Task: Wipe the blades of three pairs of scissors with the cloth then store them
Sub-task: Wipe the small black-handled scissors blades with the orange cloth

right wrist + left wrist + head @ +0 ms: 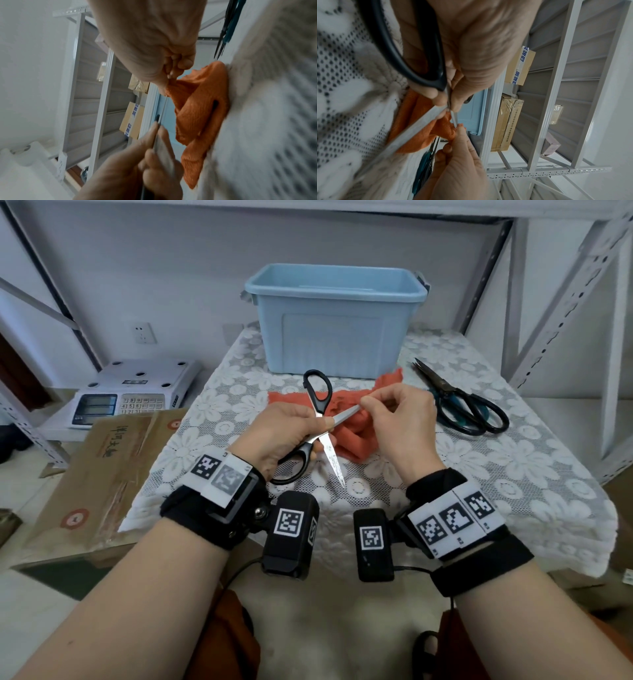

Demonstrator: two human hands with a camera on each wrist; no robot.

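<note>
Black-handled steel scissors (317, 422) are spread wide open above the lace-covered bench (513, 460). The left hand (274, 436) grips them, fingers curled through the lower handle loop and thumb near the pivot. The right hand (399, 422) pinches a fold of the orange terry cloth (352, 436) around the tip of one blade; the other blade points toward the person. The cloth's rest lies on the bench under the hands. Dark teal-handled scissors (462, 402) lie to the right, the light blue plastic bin (334, 316) behind. A third pair I cannot find.
</note>
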